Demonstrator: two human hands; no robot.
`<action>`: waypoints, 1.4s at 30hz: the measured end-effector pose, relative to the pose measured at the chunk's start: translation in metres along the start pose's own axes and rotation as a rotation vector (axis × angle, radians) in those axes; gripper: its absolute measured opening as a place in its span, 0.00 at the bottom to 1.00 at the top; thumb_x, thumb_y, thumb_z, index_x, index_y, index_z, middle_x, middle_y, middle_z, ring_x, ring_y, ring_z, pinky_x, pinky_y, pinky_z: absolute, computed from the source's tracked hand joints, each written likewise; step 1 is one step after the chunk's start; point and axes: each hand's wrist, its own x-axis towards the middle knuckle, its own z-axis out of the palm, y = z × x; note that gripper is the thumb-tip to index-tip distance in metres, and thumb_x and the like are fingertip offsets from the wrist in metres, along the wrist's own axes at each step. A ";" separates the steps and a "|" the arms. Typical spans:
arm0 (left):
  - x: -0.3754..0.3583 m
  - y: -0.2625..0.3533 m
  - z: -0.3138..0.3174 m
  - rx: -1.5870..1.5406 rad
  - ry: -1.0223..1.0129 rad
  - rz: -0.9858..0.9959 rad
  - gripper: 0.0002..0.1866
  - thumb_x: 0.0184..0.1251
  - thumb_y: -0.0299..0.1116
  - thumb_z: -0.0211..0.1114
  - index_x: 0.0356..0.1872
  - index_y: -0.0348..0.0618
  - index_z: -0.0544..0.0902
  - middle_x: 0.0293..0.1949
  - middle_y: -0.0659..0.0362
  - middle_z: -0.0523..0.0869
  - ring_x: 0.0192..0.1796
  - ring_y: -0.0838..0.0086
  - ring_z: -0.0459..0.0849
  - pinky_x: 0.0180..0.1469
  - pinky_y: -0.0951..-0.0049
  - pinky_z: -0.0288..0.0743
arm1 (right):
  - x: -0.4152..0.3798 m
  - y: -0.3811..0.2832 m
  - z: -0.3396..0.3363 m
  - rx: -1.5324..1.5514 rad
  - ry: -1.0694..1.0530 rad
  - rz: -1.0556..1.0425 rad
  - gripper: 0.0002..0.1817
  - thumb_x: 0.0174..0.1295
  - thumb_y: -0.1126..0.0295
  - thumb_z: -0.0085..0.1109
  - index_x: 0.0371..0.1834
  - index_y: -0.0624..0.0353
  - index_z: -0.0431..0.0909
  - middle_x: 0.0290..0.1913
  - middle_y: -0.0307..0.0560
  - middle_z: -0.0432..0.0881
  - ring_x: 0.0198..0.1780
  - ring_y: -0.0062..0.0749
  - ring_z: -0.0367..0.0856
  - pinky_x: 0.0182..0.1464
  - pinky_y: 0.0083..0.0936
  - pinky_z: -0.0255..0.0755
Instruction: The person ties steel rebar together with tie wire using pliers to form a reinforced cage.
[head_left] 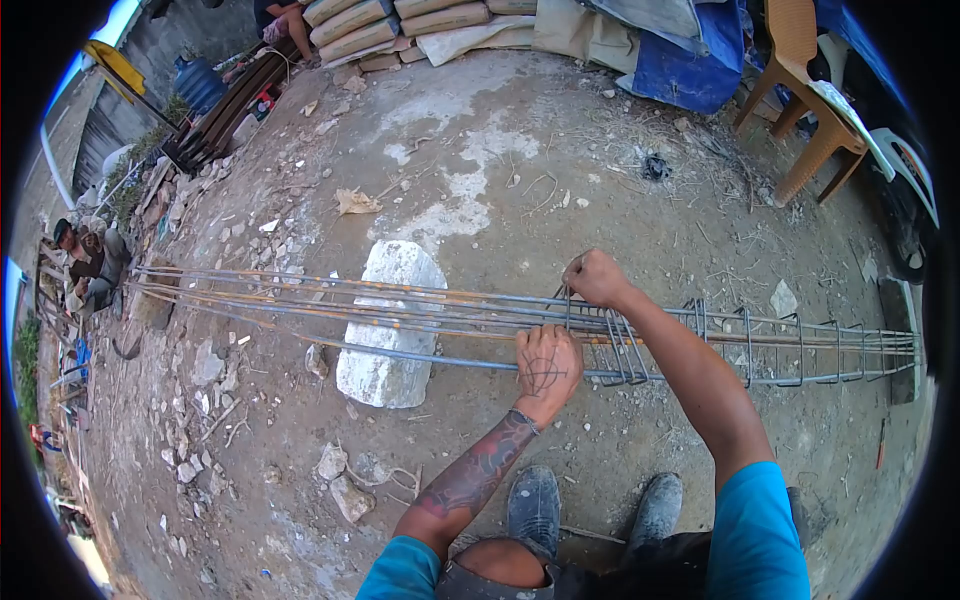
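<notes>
Long steel reinforcing bars (470,358), partly rusty, run left to right across my front. My right hand (598,280) is closed on the far, upper side of a square wire stirrup (568,312) set around the bars. My left hand (548,368) is closed at the near side of that stirrup, over the nearest bar; its fingertips are hidden. Just right of my hands, several loose stirrups (627,350) lean bunched together on the bars. Farther right, more stirrups (749,345) stand spaced along them. A white block (392,262) lies under the bars to the left.
A concrete piece (900,345) is at the bars' right end. At the left end sits another person (92,262). Broken stones (350,497) lie on the dirt ground. Stacked sacks (445,20), a blue tarp (690,60) and a brown plastic chair (790,85) stand at the back.
</notes>
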 end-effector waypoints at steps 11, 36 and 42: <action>0.017 0.010 -0.045 -0.207 -0.134 -0.127 0.10 0.61 0.31 0.59 0.24 0.37 0.80 0.23 0.48 0.80 0.30 0.55 0.81 0.38 0.58 0.66 | -0.015 -0.022 -0.022 0.041 -0.142 -0.075 0.17 0.60 0.59 0.56 0.33 0.62 0.85 0.33 0.59 0.84 0.37 0.54 0.83 0.46 0.40 0.76; 0.015 -0.062 -0.061 0.017 -0.196 0.177 0.15 0.63 0.36 0.63 0.47 0.39 0.79 0.48 0.50 0.76 0.55 0.56 0.72 0.58 0.56 0.61 | -0.126 0.077 -0.086 -0.519 0.192 -0.270 0.16 0.63 0.64 0.54 0.52 0.58 0.76 0.50 0.52 0.80 0.56 0.43 0.76 0.59 0.40 0.66; 0.005 -0.061 -0.066 0.035 -0.236 0.085 0.21 0.61 0.35 0.64 0.54 0.40 0.76 0.53 0.50 0.75 0.60 0.55 0.70 0.61 0.54 0.61 | -0.091 0.068 -0.076 -0.510 -0.173 -0.116 0.16 0.68 0.57 0.51 0.45 0.53 0.82 0.39 0.55 0.85 0.44 0.53 0.83 0.47 0.46 0.75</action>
